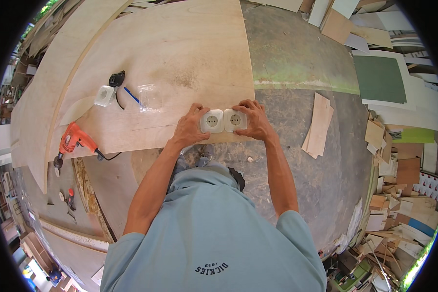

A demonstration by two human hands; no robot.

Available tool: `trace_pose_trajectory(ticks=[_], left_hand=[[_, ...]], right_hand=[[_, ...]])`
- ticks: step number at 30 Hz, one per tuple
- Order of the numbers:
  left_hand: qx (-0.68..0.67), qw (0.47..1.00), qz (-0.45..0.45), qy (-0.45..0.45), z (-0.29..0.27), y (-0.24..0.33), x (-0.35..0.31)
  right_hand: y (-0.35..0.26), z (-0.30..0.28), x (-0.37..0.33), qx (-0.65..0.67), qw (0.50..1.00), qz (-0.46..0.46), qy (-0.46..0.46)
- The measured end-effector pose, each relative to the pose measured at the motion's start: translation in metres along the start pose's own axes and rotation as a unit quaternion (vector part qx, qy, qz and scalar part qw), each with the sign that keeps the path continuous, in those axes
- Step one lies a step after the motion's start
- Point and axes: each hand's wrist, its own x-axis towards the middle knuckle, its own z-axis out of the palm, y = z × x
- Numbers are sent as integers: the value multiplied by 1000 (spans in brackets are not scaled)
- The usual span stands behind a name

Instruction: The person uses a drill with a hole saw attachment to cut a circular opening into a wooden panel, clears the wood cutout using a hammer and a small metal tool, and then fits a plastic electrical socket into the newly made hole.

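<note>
Two white wall sockets stand side by side near the front right corner of a plywood sheet [146, 87]. Around the outer edge of the left socket [212, 121] curl the fingers of my left hand [189, 127]. My right hand [256, 121] grips the right socket [235, 119] from its outer side in the same way. Both sockets face up, their inner edges touching or nearly so. Another white socket [104, 96] lies farther left on the plywood, beside a black tape measure [116, 79]. A blue pen [132, 95] and a clear plastic wrapper [151, 98] are nearby.
An orange power drill [75, 138] with a black cord rests at the plywood's left front. Thin wood strips [318, 125] lie on the concrete floor [297, 194] to the right. Stacked boards and offcuts [399, 170] line the right side. A red-handled tool [71, 198] is at lower left.
</note>
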Motion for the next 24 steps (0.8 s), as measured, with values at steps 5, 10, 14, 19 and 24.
trace_pose_trajectory(ticks=[5,10,14,19,24], left_hand=[[-14,999,-8,32,-7,9,0],[-49,992,-46,105,-44,16,-21],[-113,952,-107,263,-93,-12,-67],[-242,807,-246,479,-155,-60,-134],[-371,673,-276,578,-221,-151,-197]], right_hand=[[-1,-2,0,6,1000,6,9],[1,-8,-19,83,990,26,111],[1,-3,-51,116,955,46,267],[1,30,-93,258,865,103,418],[-25,65,-90,319,813,144,465]])
